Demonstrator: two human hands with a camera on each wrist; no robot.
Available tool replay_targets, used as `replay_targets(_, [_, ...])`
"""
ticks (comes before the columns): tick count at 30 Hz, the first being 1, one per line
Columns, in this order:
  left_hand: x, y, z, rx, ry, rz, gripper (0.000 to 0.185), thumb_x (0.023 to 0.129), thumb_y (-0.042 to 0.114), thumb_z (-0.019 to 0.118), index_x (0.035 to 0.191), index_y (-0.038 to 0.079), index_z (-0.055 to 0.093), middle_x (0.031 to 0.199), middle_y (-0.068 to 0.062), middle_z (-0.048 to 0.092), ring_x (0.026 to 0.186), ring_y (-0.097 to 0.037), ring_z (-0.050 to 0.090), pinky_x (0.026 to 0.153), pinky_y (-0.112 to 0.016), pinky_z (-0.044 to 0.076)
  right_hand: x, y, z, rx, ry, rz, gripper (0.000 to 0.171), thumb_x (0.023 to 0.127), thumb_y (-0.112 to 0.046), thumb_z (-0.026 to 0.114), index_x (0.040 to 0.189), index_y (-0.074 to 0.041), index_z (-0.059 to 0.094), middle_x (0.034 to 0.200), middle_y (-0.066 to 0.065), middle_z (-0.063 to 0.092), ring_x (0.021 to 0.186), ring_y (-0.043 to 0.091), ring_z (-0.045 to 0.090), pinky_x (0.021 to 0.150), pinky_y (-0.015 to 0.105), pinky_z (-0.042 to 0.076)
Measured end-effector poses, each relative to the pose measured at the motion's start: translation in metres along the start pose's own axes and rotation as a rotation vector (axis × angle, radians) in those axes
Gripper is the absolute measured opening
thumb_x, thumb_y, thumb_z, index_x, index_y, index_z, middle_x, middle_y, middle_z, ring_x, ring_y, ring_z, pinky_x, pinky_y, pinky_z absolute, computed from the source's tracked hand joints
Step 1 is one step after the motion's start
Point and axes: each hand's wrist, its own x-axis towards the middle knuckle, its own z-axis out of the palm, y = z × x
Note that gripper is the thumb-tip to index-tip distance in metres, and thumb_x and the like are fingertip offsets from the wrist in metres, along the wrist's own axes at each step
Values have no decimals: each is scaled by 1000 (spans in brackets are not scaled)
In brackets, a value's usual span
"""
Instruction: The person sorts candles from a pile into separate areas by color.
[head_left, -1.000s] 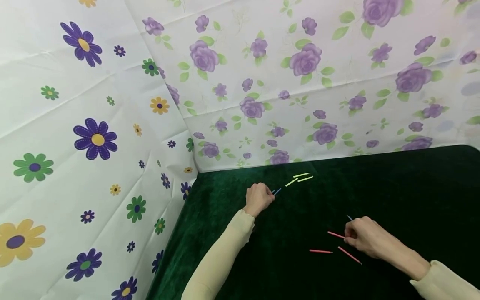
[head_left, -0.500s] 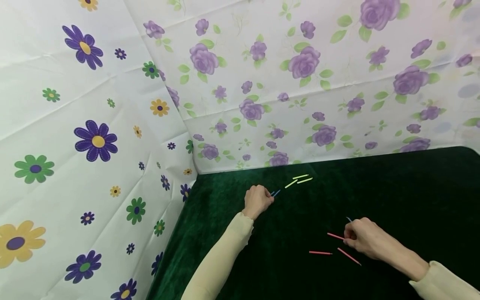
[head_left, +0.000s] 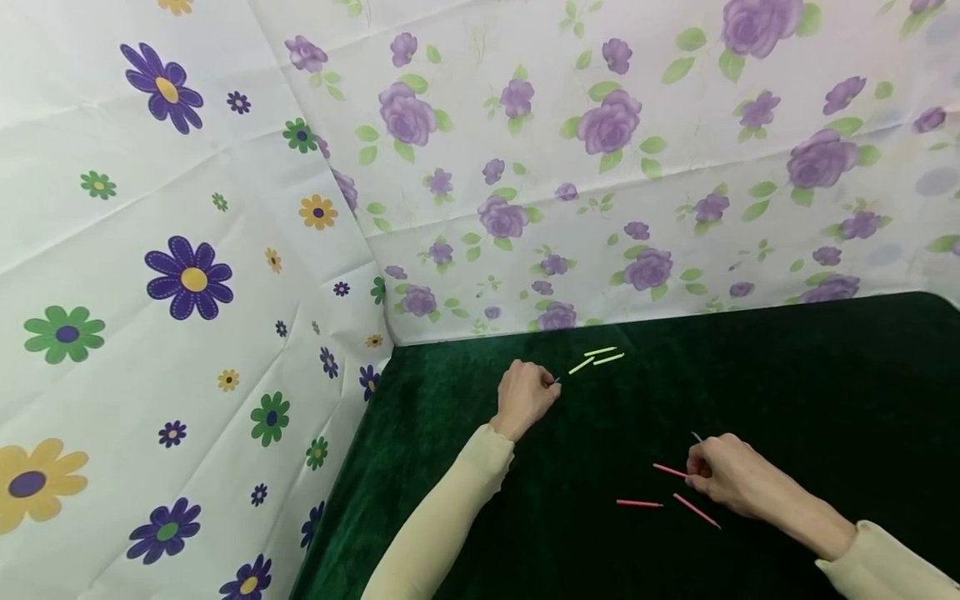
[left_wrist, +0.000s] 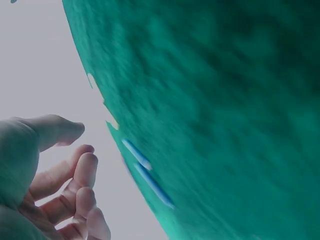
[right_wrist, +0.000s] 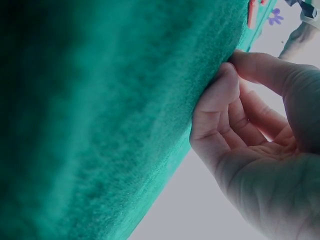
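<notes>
the left hand (head_left: 527, 396) hovers loosely curled, holding nothing, with the blue sticks (left_wrist: 147, 179) just past its fingertips, pointing away from it. the right hand (head_left: 723, 475) presses fingertips on the green bench (head_left: 787, 392) beside the pink sticks (head_left: 671, 487); whether it grips one, i cannot tell.

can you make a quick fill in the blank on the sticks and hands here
1. The table is covered in dark ____ cloth.
2. The sticks nearest the wall are ____.
3. The right hand rests beside the ____ sticks.
4. The left hand is beside the ____ sticks.

Missing words: green; yellow; pink; blue
</notes>
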Motion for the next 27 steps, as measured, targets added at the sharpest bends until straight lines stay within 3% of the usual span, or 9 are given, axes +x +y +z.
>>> replay_targets(6, [1,20,1,-31,-67,82,15,100,28,81,101,15,87,99,1,82,99,-15,69,84,-30,60,0,0,-1,19,-14,2,7,96,-17,78,91,-17,74,78,-9,62,61,-1,53,56,22,48])
replay_targets(14, [3,44,9,-70,-199,352,15,100,32,82,107,20,87,97,9,80,93,-5,61,80,-18,49,-2,1,-2,17,-16,20,5,96,-17,78,92,-16,74,79,-7,62,61,0,54,56,22,48])
replay_targets(19, [3,61,17,-41,-238,469,15,100,33,82,108,22,87,99,10,80,92,-3,61,80,-13,47,0,1,-3,19,-19,26,6,96,-17,77,92,-17,74,79,-7,63,62,0,54,57,22,49])
replay_targets(27, [0,86,28,7,-293,584,15,102,36,78,111,26,86,107,14,79,91,-1,57,77,-7,40,2,-2,-5,26,-34,45,6,96,-17,78,91,-17,74,79,-7,63,62,1,56,57,22,49])
